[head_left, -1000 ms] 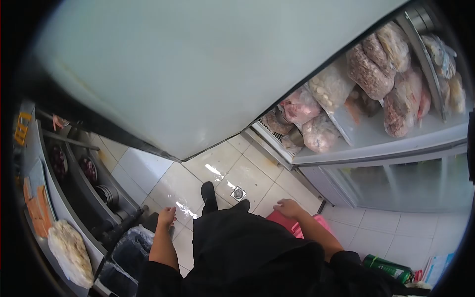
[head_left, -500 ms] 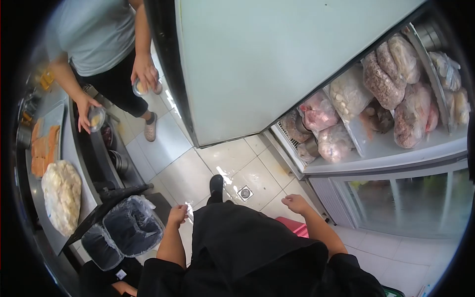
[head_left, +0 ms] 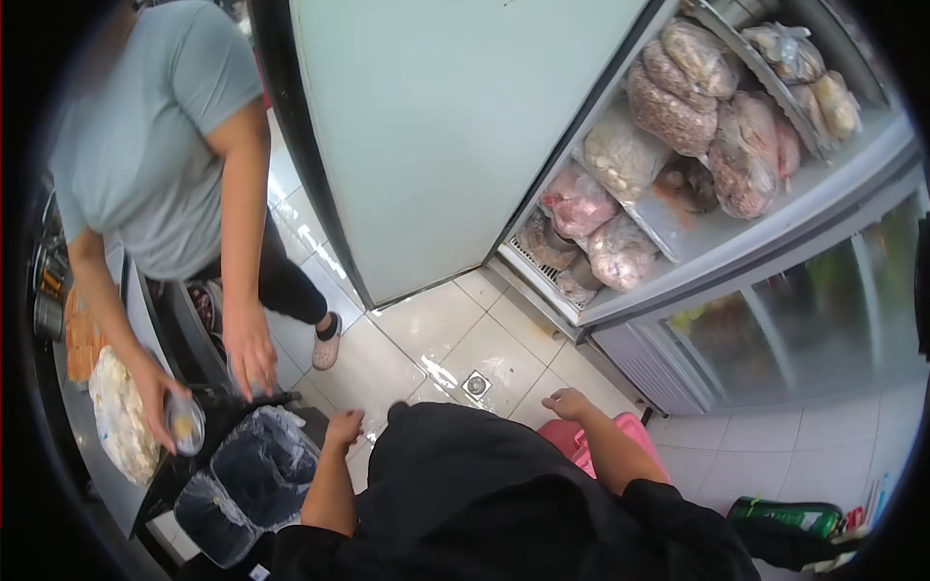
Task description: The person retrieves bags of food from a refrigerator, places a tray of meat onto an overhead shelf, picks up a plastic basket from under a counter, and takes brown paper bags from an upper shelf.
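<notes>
Both of my hands hang in front of my black apron (head_left: pixel 465 465), apart from each other. My left hand (head_left: pixel 344 427) has loosely curled fingers, with nothing visible in them; the black-lined bins (head_left: pixel 262 465) stand beside it. My right hand (head_left: pixel 570 404) is curled too, with nothing seen in it, above a pink plastic item (head_left: pixel 635 431). To the right, an open freezer (head_left: pixel 678 247) holds several bags of frozen meat (head_left: pixel 673 87) and a bag of pale round pieces (head_left: pixel 623 150). Its door (head_left: pixel 426 126) is swung wide.
At left, a co-worker (head_left: pixel 179 145) leans over the bins, holding a small clear round container (head_left: pixel 184 423). A large pale bag (head_left: pixel 124 412) and orange-pink slabs (head_left: pixel 82 334) lie on the counter. A floor drain (head_left: pixel 476 385) and a green bottle (head_left: pixel 790 516) are nearby.
The co-worker has stepped closer, bringing the containers towards the bins. My view has shifted, and the freezer appears further left. My hands keep nearly the same pose.
</notes>
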Tool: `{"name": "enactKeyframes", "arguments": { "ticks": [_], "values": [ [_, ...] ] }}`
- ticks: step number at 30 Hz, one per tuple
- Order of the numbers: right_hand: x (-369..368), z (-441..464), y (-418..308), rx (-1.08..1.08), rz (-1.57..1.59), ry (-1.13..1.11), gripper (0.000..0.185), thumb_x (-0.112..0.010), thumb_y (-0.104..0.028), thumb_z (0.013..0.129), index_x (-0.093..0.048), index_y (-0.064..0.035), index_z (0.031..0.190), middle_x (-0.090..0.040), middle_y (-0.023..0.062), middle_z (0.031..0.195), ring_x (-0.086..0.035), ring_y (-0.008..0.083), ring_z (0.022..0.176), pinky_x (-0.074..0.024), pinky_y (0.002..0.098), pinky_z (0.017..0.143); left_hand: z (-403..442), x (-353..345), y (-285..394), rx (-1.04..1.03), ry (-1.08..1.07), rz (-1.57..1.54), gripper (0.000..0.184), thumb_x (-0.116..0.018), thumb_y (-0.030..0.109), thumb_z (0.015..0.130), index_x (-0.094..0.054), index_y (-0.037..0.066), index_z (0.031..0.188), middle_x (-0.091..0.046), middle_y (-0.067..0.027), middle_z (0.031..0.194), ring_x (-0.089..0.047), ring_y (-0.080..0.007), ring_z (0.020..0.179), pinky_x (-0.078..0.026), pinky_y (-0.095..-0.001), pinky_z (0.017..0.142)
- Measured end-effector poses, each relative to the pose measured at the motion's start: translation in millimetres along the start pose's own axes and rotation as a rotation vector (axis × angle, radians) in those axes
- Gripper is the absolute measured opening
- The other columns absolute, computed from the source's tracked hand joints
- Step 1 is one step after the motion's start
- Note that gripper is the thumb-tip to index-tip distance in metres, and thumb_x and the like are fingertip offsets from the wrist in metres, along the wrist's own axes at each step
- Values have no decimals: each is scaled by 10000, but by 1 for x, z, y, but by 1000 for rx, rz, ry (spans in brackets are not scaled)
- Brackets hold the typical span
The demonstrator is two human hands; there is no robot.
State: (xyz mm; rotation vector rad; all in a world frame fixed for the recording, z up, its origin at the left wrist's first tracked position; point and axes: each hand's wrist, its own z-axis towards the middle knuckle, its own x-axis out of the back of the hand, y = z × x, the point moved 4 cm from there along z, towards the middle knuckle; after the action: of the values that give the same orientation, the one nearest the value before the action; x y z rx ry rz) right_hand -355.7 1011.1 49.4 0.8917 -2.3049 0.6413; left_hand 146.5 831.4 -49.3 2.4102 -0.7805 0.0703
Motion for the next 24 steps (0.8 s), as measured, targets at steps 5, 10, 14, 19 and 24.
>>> {"name": "enactKeyframes", "arguments": {
  "ticks": [5, 10, 14, 19, 24],
  "values": [
    [8, -7, -20, -24, 30, 30, 607, -553, -538, 858, -676, -1, 1114, -640, 227, 1162, -583, 371, 1123, -445, 401, 988, -20, -20, 167, -499, 19, 141, 568, -622, 356, 878, -532, -59, 1255, -662, -222, 1080, -659, -285, 930, -508, -365, 830],
    [-9, 4, -55, 28, 62, 45, 616, -588, -537, 844, -661, -8, 1151, -646, 217, 1162, -606, 356, 1098, -467, 390, 961, -81, 1, 261, -695, 158, 99, 663, -660, 340, 868, -441, -67, 1344, -550, -275, 1267, -561, -314, 1185, -460, -378, 957],
    [-21, 6, -77, 49, 86, 21, 628, -590, -560, 840, -664, -18, 1149, -649, 224, 1149, -616, 363, 1077, -477, 394, 945, -80, 21, 283, -780, 195, -172, 795, -702, 266, 843, -291, -70, 1434, -396, -276, 1423, -511, -362, 1236, -453, -399, 983],
    [-12, -4, -78, 36, 50, 41, 630, -571, -587, 841, -678, -41, 1138, -646, 224, 1153, -597, 366, 1107, -453, 409, 977, -100, 52, 342, -989, 355, -254, 972, -776, 252, 791, -163, -48, 1483, -270, -269, 1492, -367, -431, 1336, -368, -441, 1061],
    [-10, -15, -56, -32, 21, 5, 626, -549, -583, 852, -682, -43, 1140, -646, 216, 1164, -591, 366, 1120, -449, 404, 984, -128, 86, 399, -1138, 447, -369, 1039, -795, 275, 784, -103, 0, 1509, -182, -276, 1539, -225, -409, 1422, -262, -463, 1120]
  ]
}}
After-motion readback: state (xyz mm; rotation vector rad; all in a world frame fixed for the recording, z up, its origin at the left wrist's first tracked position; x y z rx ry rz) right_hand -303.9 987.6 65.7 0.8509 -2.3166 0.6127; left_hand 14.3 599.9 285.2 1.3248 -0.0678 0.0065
